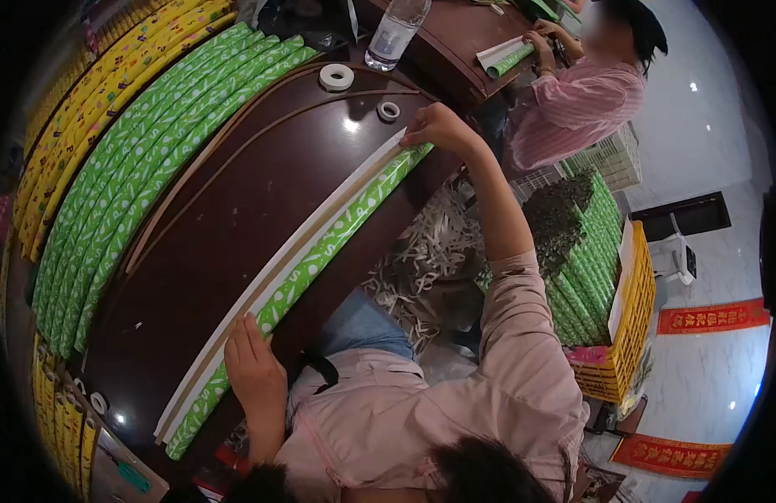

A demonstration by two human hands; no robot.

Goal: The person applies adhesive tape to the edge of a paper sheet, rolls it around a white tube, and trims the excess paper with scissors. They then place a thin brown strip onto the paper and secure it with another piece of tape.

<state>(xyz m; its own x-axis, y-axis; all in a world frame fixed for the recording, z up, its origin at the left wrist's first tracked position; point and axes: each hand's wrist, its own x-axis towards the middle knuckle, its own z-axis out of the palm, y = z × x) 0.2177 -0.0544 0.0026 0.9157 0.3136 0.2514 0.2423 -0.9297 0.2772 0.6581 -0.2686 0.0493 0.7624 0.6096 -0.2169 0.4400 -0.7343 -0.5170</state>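
A long roll of green wrapping paper (321,254) with white patterns lies diagonally across the dark table. Along its far side runs a white flap (275,264) with a brown strip beside it. At the far end, my right hand (442,132) is closed, thumb and fingers pinching the paper's edge. Near the closer end, my left hand (256,365) lies with its fingers stretched flat over the roll and the strip. A large white tape roll (336,77) and a smaller tape roll (389,111) rest beyond my right hand.
Green rolls (145,168) and yellow rolls (103,92) line the left side. A water bottle (396,38) stands at the back. On the right, a yellow crate (631,318) holds green rolls. A co-worker in a pink striped shirt (576,105) handles green paper. White strips (434,243) litter the floor.
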